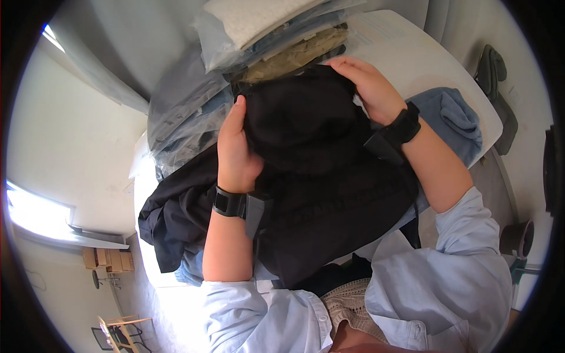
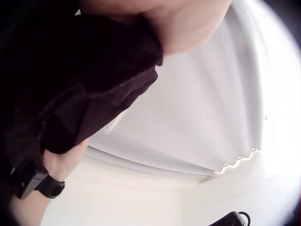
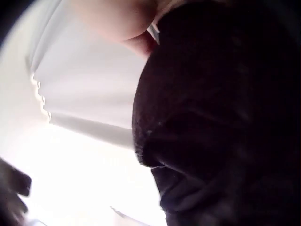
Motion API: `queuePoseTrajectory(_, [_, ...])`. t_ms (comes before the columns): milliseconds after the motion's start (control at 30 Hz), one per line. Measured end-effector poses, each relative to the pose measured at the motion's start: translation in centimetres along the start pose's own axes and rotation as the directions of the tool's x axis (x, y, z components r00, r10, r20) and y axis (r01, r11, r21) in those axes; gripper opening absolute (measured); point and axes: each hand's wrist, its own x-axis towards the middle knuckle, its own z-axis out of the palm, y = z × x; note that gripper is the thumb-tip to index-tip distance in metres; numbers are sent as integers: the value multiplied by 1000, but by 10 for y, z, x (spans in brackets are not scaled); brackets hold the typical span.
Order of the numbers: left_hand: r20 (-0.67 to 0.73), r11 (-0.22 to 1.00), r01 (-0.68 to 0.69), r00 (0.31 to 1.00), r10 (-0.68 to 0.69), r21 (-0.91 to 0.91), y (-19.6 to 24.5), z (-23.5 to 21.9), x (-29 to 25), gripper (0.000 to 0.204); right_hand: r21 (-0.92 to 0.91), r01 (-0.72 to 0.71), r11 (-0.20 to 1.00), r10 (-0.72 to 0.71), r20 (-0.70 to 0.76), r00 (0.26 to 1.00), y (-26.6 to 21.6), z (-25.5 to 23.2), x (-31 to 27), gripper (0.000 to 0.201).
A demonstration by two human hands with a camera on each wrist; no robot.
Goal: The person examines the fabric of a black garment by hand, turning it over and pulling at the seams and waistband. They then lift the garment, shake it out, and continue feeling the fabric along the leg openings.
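Observation:
Both hands hold a black garment (image 1: 306, 117) up off the table, one at each side of a folded upper part. My left hand (image 1: 235, 150) grips its left edge, thumb up along the near face and fingers hidden behind the cloth. At the upper right corner, my right hand (image 1: 374, 88) pinches the fabric, with its thumb over the top edge. A small white bit (image 1: 358, 101) shows beside the right palm. More dark cloth (image 1: 182, 206) spreads below and to the left. In the left wrist view, a stitched seam runs along the garment's edge (image 2: 117, 89).
Behind the garment, clothes in clear plastic bags (image 1: 188, 117) are stacked on the white table (image 1: 400, 41). A folded blue garment (image 1: 453, 117) lies at the right, near the table's edge. Grey curtains (image 1: 135, 35) hang at the back. A dark bin (image 1: 517, 238) stands at the far right.

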Motion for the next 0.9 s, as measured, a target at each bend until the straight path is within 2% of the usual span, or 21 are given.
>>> queuePoseTrajectory(33, [1, 1000, -1, 1000, 1, -1, -1, 0, 0, 30, -1, 1, 1000, -1, 1, 1000, 0, 1, -1, 24])
queuePoseTrajectory(67, [8, 999, -29, 1000, 29, 18, -1, 2, -1, 29, -108, 168, 980, -179, -108, 978, 0, 4, -4, 20])
queuePoseTrajectory(100, [14, 998, -58, 998, 57, 36, -2, 4, -2, 28, -229, 314, 921, -360, -193, 913, -1, 7, -8, 16])
queuePoseTrajectory(133, [12, 998, -59, 998, 59, 34, -3, 5, -2, 28, -229, 314, 921, -359, -191, 914, -3, 9, -12, 16])
queuePoseTrajectory(200, [51, 994, -80, 996, 77, 72, -4, 6, -2, 26, -458, 564, 687, -584, 113, 804, -8, 14, -20, 14])
queuePoseTrajectory(233, [50, 994, -79, 996, 75, 72, -4, 7, -4, 26, -458, 563, 689, -583, 112, 805, -10, 19, -25, 14])
queuePoseTrajectory(300, [88, 996, -80, 993, 75, 50, -4, 11, -6, 24, -369, 524, 767, -409, 348, 844, -11, 27, -32, 8])
queuePoseTrajectory(333, [89, 996, -75, 994, 70, 53, -5, 12, -6, 24, -382, 595, 707, -445, 415, 794, -7, 25, -29, 14])
queuePoseTrajectory(367, [75, 994, -92, 993, 88, 60, -5, 13, -6, 25, -382, 594, 708, -445, 412, 795, -8, 25, -30, 14])
queuePoseTrajectory(433, [58, 991, -115, 992, 112, 68, -4, 11, -6, 25, -403, 758, 513, -555, 517, 651, -10, 24, -30, 20])
queuePoseTrajectory(467, [90, 992, -121, 989, 117, 37, -4, 8, -5, 25, -394, 783, 482, -566, 542, 621, -10, 25, -31, 27])
queuePoseTrajectory(500, [123, 992, -126, 985, 125, 5, -3, 7, -4, 25, -390, 785, 481, -567, 545, 618, -11, 28, -33, 27])
queuePoseTrajectory(567, [108, 990, -143, 984, 143, -4, -3, 9, -5, 24, -453, 798, 396, -601, 529, 599, -15, 34, -40, 28])
queuePoseTrajectory(600, [94, 988, -155, 983, 156, -13, -2, 10, -5, 24, -447, 814, 371, -586, 567, 579, -15, 33, -40, 30])
queuePoseTrajectory(633, [93, 988, -157, 983, 157, -14, -2, 10, -4, 24, -446, 814, 371, -585, 569, 578, -14, 34, -40, 30])
queuePoseTrajectory(700, [140, 984, -174, 974, 178, -39, -1, 9, -3, 24, -535, 807, 251, -522, 627, 578, -12, 36, -41, 27])
queuePoseTrajectory(733, [138, 983, -176, 974, 180, -40, -2, 8, -3, 24, -533, 808, 251, -520, 630, 577, -7, 35, -40, 27])
queuePoseTrajectory(800, [120, 976, -209, 969, 215, -64, -3, 5, -2, 27, -609, 745, 272, -498, 573, 650, 5, 35, -38, 28])
queuePoseTrajectory(833, [119, 976, -209, 969, 216, -65, -3, 5, -1, 27, -608, 746, 272, -498, 574, 650, 5, 33, -38, 28])
queuePoseTrajectory(900, [33, 945, -319, 946, 322, -76, -5, 5, 2, 23, -677, 702, 223, -546, 510, 665, 0, 30, -39, 33])
